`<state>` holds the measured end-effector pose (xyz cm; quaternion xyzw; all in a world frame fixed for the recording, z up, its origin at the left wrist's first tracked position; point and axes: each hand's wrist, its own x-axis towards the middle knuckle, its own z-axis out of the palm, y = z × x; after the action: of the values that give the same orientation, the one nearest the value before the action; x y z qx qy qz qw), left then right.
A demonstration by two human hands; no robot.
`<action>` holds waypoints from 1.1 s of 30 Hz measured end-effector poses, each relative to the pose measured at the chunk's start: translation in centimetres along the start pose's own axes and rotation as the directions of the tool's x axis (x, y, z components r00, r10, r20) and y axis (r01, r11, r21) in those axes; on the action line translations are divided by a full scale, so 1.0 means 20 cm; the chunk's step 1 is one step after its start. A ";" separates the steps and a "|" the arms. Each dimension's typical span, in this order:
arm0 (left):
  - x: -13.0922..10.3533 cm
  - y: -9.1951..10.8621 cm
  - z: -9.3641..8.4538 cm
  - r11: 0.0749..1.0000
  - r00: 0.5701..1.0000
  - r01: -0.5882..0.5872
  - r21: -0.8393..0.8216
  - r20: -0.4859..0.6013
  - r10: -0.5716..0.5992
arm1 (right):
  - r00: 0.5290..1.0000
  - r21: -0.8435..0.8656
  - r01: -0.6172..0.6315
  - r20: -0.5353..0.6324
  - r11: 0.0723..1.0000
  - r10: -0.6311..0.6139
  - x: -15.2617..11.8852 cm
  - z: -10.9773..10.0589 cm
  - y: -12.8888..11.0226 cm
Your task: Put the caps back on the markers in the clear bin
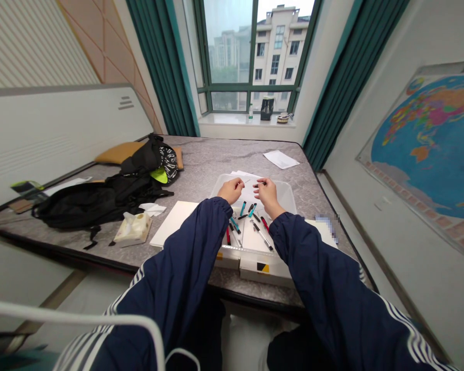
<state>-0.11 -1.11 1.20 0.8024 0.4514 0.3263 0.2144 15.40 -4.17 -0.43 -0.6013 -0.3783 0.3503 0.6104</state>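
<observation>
Both hands are raised over a clear plastic bin (291,198) that holds loose pens and pen parts. My left hand (232,190) is closed in a pinch, and a thin, pale piece like a pen refill (247,181) sticks out toward the right. My right hand (267,195) faces it with curled fingers around a small dark pen piece (256,185), mostly hidden by the fingertips. Below the hands lie teal pens (235,225), a clear-barrelled pen (261,236) with a black end, and red pens (228,236). The hands are apart.
White boxes (262,273) sit under the bin's near side. To the left are a white board or pad (173,222), a tissue pack (133,229) and a black backpack (88,198). Paper (281,159) lies toward the window. A white bar (81,318) crosses the lower left.
</observation>
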 end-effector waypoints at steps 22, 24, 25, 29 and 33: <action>-0.01 0.01 0.01 0.994 0.991 -0.098 -0.046 0.088 0.102 | 0.977 0.051 0.004 0.214 0.999 -0.015 -0.06 0.01 -0.06; -0.01 0.00 0.01 0.996 0.992 -0.081 -0.040 0.094 0.085 | 0.981 0.035 0.039 0.186 0.999 -0.044 -0.05 0.01 -0.05; -0.01 0.00 0.01 0.996 0.992 -0.075 -0.039 0.095 0.079 | 0.987 0.041 0.046 0.152 0.998 -0.052 -0.05 0.01 -0.05; -0.01 -0.01 0.01 0.996 0.993 -0.080 -0.043 0.081 0.083 | 0.996 0.114 0.004 0.089 0.993 -0.014 -0.04 0.01 -0.05; -0.01 0.00 0.01 0.994 0.991 -0.097 -0.046 0.091 0.101 | 0.977 0.050 -0.004 0.212 0.999 -0.007 -0.06 0.01 -0.06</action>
<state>0.03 -1.26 0.97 0.8334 0.3937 0.3080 0.2356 14.63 -5.24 0.62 -0.5448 -0.4327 0.4213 0.5818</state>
